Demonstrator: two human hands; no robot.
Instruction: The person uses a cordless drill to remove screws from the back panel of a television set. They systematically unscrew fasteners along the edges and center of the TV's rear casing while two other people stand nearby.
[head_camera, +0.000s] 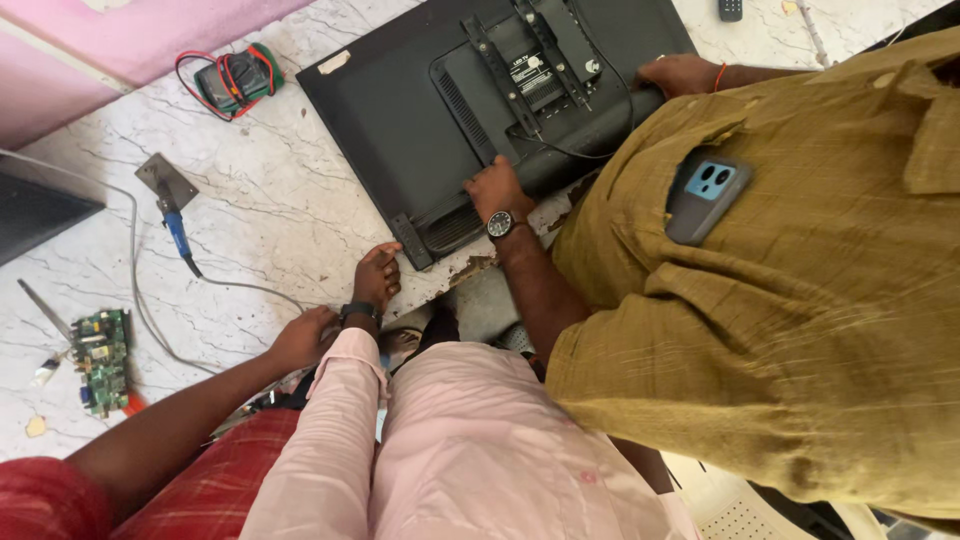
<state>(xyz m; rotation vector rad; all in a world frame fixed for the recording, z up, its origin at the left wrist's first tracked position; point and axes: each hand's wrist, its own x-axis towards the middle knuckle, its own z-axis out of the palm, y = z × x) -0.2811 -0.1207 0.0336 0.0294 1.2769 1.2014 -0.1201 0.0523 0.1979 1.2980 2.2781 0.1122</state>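
Grip released and holding nothing, the left hand (378, 275) is being rested on the surface (260, 200) just beside the face-down television's (400, 110) corner, best being kept clear of a co-worker's hand (497, 190) on that television; the right hand is not being shown.

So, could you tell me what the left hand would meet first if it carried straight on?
Probably the near corner of the black television, lying just beyond the left hand; relative height is hard to judge.

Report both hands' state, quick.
Left hand: open, empty, fingertips resting on the marble table.
Right hand: not in view.
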